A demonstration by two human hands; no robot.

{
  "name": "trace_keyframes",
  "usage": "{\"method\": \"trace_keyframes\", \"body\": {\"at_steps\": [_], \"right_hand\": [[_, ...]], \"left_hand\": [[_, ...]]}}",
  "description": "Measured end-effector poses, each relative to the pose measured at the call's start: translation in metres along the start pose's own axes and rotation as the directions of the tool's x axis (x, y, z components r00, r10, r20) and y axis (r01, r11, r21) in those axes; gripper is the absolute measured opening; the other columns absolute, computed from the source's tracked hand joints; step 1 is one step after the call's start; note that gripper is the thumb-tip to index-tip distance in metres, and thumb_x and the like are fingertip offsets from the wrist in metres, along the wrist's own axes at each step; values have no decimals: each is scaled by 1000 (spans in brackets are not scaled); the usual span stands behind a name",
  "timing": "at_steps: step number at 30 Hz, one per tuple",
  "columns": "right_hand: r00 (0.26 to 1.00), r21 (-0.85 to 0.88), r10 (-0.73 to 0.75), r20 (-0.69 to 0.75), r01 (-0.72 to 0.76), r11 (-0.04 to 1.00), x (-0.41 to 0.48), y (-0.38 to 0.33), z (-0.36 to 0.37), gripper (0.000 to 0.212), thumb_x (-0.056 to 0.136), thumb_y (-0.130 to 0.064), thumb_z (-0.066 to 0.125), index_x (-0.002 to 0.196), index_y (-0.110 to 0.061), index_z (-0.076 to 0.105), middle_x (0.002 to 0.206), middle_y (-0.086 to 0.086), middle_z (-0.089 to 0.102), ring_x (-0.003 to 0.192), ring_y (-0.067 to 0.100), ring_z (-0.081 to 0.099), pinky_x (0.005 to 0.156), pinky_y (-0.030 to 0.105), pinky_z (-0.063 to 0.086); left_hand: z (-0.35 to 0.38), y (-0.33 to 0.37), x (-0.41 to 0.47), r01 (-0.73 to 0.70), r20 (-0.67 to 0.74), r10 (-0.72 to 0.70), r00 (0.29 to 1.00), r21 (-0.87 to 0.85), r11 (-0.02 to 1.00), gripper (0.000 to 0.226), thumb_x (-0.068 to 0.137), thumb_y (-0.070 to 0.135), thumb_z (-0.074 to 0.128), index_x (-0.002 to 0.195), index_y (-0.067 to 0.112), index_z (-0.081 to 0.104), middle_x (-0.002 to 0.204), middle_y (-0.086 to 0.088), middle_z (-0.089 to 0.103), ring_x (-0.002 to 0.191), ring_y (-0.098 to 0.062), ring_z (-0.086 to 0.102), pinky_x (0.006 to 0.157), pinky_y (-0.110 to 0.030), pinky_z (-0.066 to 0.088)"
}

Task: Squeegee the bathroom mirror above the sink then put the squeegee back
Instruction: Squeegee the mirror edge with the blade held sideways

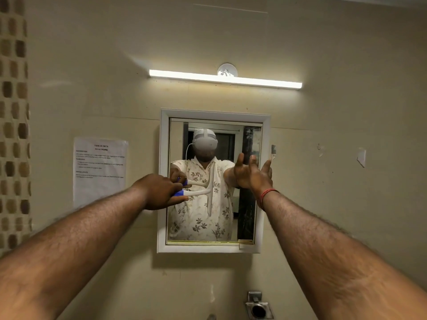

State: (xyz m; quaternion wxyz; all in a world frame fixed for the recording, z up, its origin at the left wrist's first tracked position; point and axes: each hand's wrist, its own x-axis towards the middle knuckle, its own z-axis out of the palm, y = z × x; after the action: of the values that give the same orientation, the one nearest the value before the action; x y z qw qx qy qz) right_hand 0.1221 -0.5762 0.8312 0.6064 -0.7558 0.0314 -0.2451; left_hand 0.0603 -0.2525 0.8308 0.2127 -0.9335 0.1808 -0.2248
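1. Grip: left hand [159, 192] pinches the blue end of the squeegee [209, 204] handle, fingers curled round it. Right hand [251, 174] holds nothing, fingers spread wide, at the right edge of the mirror [250, 218]; cannot tell if it touches the frame [215, 113].
2. Squeegee: centre of the frame, blade upright on the middle of the glass, handle pointing left.
3. Risk: the grip sits far out on the handle end, so the blade could tilt off the glass and leave streaks.
4. Risk: the blade is mid-glass, so a stroke begun here likely skips the strip along the left edge.
5. Risk: the blade looks shorter than the glass is tall, so the top and bottom bands could be missed without more passes.
6. Risk: the mirror may be a cabinet door; a hard push could swing or rattle it if the right hand is not steadying it.
7. Risk: the right hand could smear the glass near the right edge.
8. Risk: the put-back spot is unclear; a hook [227, 70] sits above the light [225, 79], use not known.
9. Containers: none open. If a cabinet sits behind the mirror, it is closed and its inside is hidden. Metal fitting [258, 306] at lower right has a dark round hole, contents not visible. Sink out of view.
10. Other: paper [99, 169] on the wall at left.
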Motion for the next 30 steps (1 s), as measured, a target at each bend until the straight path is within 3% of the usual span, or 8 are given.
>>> {"method": "trace_keyframes", "body": {"at_steps": [3, 10, 15, 18, 23, 30], "right_hand": [[1000, -25, -2, -20, 2, 1000, -5, -1, 4, 108, 89, -97, 33, 173, -41, -6, 184, 1, -1, 169, 36, 5, 132, 68, 13], [1000, -21, 10, -20, -10, 1000, -8, 0, 10, 112, 88, -97, 33, 174, -37, -6, 184, -1, -6, 170, 30, -2, 134, 65, 8], [999, -37, 15, -41, -16, 999, -8, 1, 12, 114, 87, -98, 33, 175, -35, -5, 185, -1, -5, 170, 29, -1, 135, 61, 7], [999, -37, 18, -40, -20, 999, -10, 0, 11, 113, 88, -98, 33, 175, -35, -3, 185, -2, -5, 170, 28, -1, 135, 60, 7], [1000, -15, 9, -20, -9, 1000, -11, 2, 6, 114, 86, -98, 34, 174, -37, -4, 184, -4, -6, 170, 29, -1, 134, 64, 7], [999, -39, -4, -39, 3, 999, -8, 4, 9, 118, 83, -102, 32, 175, -36, -2, 184, -4, -4, 170, 27, 0, 134, 62, 8]], "left_hand": [[7, -14, -13, 20, -9, -20, 1000, 3, 1000, 64, 87, 85, 6, 102, 39, 47, 77, 11, 56, 66, -8, 55, 72, -34, 56], [15, -45, -50, 118, -22, -117, 993, 44, 992, 70, 84, 87, 3, 102, 38, 51, 78, 10, 61, 67, -9, 56, 67, -32, 51], [11, -51, -61, 156, 12, -156, 988, 50, 987, 51, 104, 81, 23, 102, 37, 48, 78, 10, 59, 64, -8, 52, 66, -32, 50], [13, -52, -61, 150, 9, -151, 988, 51, 987, 49, 106, 79, 26, 102, 36, 50, 78, 10, 60, 64, -8, 52, 64, -30, 49], [25, -69, -72, 143, -20, -142, 990, 43, 989, 71, 84, 87, 5, 101, 37, 53, 77, 9, 62, 65, -9, 55, 63, -31, 48], [26, -80, -86, 181, -29, -180, 983, 21, 983, 70, 80, 87, 3, 98, 38, 50, 77, 8, 61, 65, -8, 53, 65, -32, 47]]}}
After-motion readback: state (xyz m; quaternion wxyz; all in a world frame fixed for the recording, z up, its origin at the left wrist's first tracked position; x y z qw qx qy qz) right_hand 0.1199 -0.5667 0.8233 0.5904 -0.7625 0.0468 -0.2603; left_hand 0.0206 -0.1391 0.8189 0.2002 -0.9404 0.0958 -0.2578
